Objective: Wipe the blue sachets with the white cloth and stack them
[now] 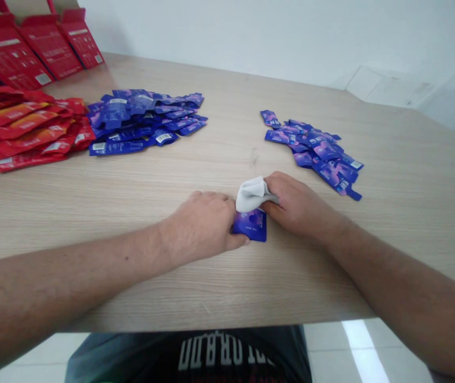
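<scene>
A small blue and purple packet [253, 227] lies on the wooden table [195, 287] in front of me. My left hand [207, 221] grips its left edge, the thumb at the lower side and the fingers curled behind it. In my right hand [291, 205] a folded white-grey cloth [251, 194] is pinched between thumb and fingers. The cloth covers the upper part of the packet and appears to touch it.
At the right lies a loose pile of blue-purple packets [319, 149]. Another blue pile [147, 117] sits back left, beside stacked red packets [31, 127]. Red boxes [51, 45] stand at the far left corner. A white wall [231, 32] borders the back edge.
</scene>
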`<state>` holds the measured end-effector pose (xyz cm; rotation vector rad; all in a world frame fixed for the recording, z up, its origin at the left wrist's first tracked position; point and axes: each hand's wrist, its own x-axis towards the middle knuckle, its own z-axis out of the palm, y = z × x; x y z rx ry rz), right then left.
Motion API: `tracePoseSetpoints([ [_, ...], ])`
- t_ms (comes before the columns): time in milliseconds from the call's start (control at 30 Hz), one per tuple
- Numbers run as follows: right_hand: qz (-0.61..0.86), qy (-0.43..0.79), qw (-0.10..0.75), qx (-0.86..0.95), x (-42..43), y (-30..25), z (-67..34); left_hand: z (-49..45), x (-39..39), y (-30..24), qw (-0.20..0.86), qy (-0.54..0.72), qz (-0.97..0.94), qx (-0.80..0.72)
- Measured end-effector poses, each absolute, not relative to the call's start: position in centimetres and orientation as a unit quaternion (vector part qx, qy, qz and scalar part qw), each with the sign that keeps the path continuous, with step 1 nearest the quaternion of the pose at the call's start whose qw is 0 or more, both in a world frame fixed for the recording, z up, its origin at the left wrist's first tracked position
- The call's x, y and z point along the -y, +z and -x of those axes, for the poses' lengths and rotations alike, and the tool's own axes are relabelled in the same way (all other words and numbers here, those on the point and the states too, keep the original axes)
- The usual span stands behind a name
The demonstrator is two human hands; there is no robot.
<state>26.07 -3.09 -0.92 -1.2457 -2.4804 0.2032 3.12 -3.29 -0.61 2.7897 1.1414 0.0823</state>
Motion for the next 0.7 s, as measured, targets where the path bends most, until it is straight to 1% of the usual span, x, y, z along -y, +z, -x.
tracePoseSetpoints([
  [167,0.519,0.079,0.138,0.840,2.5,-1.1,-26.4,-2.8,1.9,-0.9,0.118,0.039,-0.905,-0.407],
  [267,0.544,0.096,0.126,0.824,2.3,-1.1,-26.5,-2.7,1.4,-0.4,0.186,0.035,-0.887,-0.420],
  [333,0.551,0.093,0.124,0.820,2.4,-1.1,-26.3,-2.9,1.3,0.0,0.245,0.024,-0.871,-0.426],
  [400,0.553,0.083,0.120,0.820,2.5,-1.0,-26.1,-3.3,1.2,0.2,0.278,0.017,-0.856,-0.436],
  [600,0.548,0.084,0.122,0.823,3.0,-1.0,-25.5,-4.9,1.1,-0.4,0.224,0.048,-0.861,-0.453],
  [700,0.551,0.089,0.128,0.820,3.0,-1.1,-25.4,-5.1,1.2,-1.0,0.226,0.048,-0.856,-0.462],
])
